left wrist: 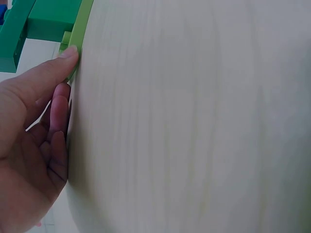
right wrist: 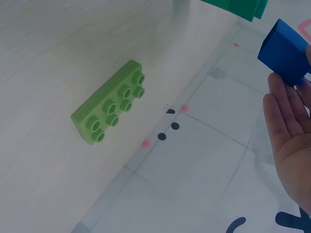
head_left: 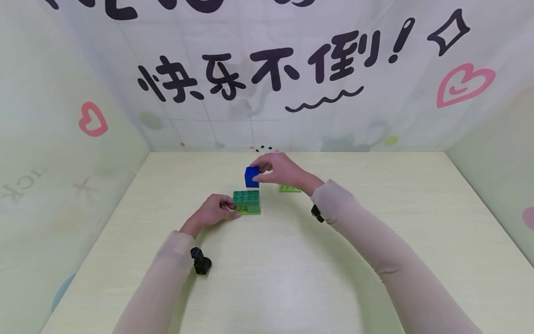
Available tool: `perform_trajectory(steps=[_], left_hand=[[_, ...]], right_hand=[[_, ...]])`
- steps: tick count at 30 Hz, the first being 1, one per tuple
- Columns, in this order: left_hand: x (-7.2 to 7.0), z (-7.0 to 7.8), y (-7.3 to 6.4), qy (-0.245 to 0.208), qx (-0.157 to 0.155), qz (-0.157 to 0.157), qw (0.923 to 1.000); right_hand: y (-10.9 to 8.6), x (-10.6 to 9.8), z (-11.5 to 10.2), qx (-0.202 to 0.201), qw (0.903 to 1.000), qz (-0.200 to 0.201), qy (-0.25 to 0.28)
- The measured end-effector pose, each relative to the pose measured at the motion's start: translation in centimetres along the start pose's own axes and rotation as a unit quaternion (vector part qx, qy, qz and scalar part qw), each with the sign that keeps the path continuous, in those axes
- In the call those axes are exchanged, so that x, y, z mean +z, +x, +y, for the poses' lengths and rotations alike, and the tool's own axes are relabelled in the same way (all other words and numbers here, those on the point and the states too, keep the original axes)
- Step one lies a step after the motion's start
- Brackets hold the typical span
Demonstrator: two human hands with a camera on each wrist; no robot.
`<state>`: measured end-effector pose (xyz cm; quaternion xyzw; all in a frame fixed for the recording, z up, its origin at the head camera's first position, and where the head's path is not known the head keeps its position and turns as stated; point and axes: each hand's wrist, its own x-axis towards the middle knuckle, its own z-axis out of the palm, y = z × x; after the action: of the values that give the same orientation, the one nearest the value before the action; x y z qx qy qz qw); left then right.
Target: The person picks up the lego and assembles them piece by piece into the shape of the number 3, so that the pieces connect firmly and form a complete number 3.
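In the head view, a small stack of building bricks stands on the table, with a studded green brick (head_left: 246, 198) on top, a smaller green brick (left wrist: 53, 19) below it and a light green plate (left wrist: 80, 29) at the bottom. My left hand (head_left: 213, 209) pinches the left end of that plate, thumb against its studded side and the other fingers near the tabletop. Above the stack, my right hand (head_left: 280, 169) holds a blue brick (head_left: 251, 177) between thumb and fingers. A gap shows between the blue brick and the studs beneath it.
Another light green plate (right wrist: 107, 104), with two rows of studs, lies on the pale wooden table (head_left: 267, 278) near its back edge, to the right of the stack. A printed cloth wall (head_left: 250, 130) rises behind the table. Black wrist cameras (head_left: 202, 262) sit at both sleeves.
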<state>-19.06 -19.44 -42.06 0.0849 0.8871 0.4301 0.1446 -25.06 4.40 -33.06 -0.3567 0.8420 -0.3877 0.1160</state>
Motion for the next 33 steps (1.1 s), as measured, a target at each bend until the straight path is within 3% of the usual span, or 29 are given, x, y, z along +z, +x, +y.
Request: perform_trajectory(steps=[15, 33], left_hand=[[-0.1, -0.1, 0.0, -0.008, 0.007, -0.003, 0.9999], [-0.1, 0.1, -0.1, -0.004, 0.010, -0.002, 0.9999]], right_hand=[[-0.8, 0.4, -0.5, -0.009, 0.9995, -0.029, -0.009], [-1.4, 1.0, -0.3, -0.014, 0.9996, -0.025, -0.004]])
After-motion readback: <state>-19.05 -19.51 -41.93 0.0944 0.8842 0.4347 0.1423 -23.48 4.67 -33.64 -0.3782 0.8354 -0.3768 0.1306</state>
